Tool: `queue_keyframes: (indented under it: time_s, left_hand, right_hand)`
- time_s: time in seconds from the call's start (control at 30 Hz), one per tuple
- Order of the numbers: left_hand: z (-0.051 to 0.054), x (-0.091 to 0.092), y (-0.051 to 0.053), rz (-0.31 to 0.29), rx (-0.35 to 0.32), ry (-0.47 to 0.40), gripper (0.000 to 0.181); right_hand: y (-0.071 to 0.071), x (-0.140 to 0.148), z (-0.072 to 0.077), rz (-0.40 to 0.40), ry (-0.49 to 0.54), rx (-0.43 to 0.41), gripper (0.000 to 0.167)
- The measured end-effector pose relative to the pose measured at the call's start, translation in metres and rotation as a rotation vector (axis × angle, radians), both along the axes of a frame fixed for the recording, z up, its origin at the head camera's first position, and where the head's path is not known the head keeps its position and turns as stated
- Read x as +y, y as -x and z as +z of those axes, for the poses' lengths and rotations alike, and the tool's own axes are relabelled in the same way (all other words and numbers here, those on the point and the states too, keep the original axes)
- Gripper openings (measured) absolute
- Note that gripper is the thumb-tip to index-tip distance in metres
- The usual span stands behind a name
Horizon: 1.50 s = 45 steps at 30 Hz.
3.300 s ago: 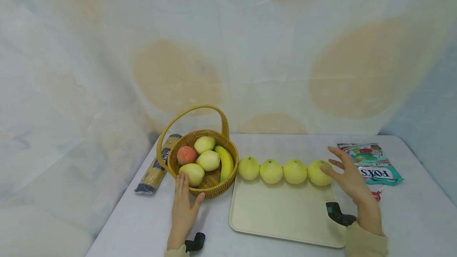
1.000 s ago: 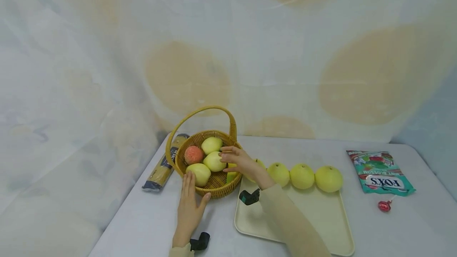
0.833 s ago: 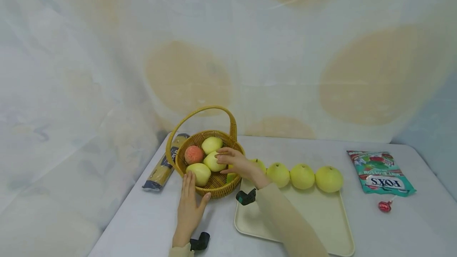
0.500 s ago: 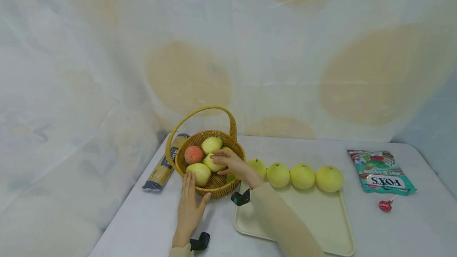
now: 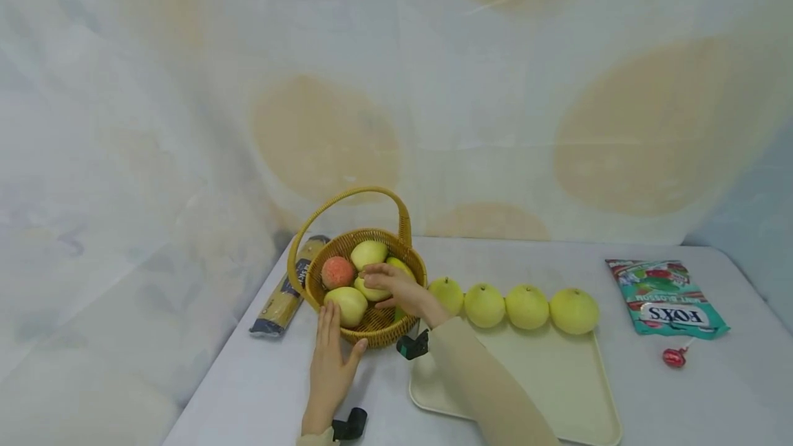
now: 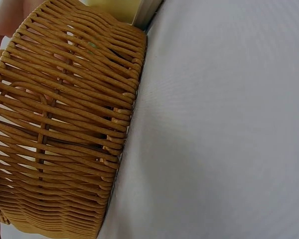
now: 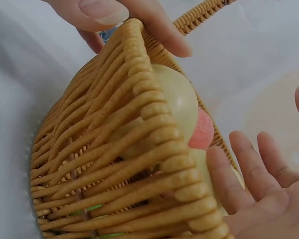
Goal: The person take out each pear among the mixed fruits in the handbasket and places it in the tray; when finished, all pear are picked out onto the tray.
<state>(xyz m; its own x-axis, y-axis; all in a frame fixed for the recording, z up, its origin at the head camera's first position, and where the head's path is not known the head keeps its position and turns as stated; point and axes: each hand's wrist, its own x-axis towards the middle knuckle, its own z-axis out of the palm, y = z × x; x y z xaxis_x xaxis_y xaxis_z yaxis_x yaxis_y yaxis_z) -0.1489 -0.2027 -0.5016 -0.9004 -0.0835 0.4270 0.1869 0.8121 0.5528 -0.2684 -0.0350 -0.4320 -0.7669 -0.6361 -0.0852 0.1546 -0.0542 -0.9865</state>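
Observation:
A wicker basket (image 5: pixel 387 334) with a tall handle stands at the left of the table. In it lie a reddish round fruit (image 5: pixel 338 272), a banana (image 5: pixel 401 267) and several pale yellow-green oval fruits, one at the front (image 5: pixel 347 306). My left hand (image 5: pixel 330 370) rests against the basket's near side, fingers straight at the rim and thumb spread. Over the basket reaches my right hand (image 5: pixel 404 290), its loosely bent fingers in front of the middle oval fruit (image 5: pixel 369 288), partly hiding it. The right wrist view shows the right hand's palm (image 7: pixel 264 204) beside the fruit; contact is unclear.
Right of the basket lies a cream tray (image 5: pixel 557 377), with several round yellow-green fruits (image 5: pixel 527 307) lined up along its back edge. A pasta packet (image 5: pixel 281 301) lies behind the basket's left. Far right are a green FOX'S bag (image 5: pixel 668 298) and a red lollipop (image 5: pixel 674 357).
From the right end of the fruit row, my right hand has crossed left to the basket, then crept further left over the middle oval fruit. The left hand has stayed at the rim.

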Motion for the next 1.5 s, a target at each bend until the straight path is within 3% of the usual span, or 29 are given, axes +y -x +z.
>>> queue_keyframes:
  time_s: [0.13, 0.47, 0.77, 1.0, 1.2, 1.5]
  left_hand:
    - [-0.001, 0.001, -0.001, -0.005, 0.003, -0.01, 0.084]
    - [0.0, 0.004, -0.004, 0.006, -0.071, -0.02, 0.084]
    - [-0.001, 0.003, -0.003, 0.011, -0.038, -0.006, 0.082]
    - [0.0, 0.002, -0.002, 0.01, -0.052, 0.001, 0.083]
    - [0.002, 0.002, -0.002, 0.01, -0.059, -0.007, 0.084]
    - [0.002, 0.0, -0.001, 0.012, -0.036, -0.009, 0.085]
  right_hand:
    - [0.002, -0.005, -0.004, 0.014, -0.01, -0.002, 0.052]
    - [-0.001, -0.019, -0.011, 0.006, -0.071, 0.047, 0.053]
    - [-0.004, -0.03, -0.006, 0.016, -0.131, 0.08, 0.053]
    - [-0.005, -0.035, -0.008, 0.064, -0.254, 0.179, 0.062]
    - [-0.004, -0.039, -0.013, 0.054, -0.341, 0.193, 0.06]
    - [-0.005, -0.039, -0.01, 0.07, -0.334, 0.207, 0.054]
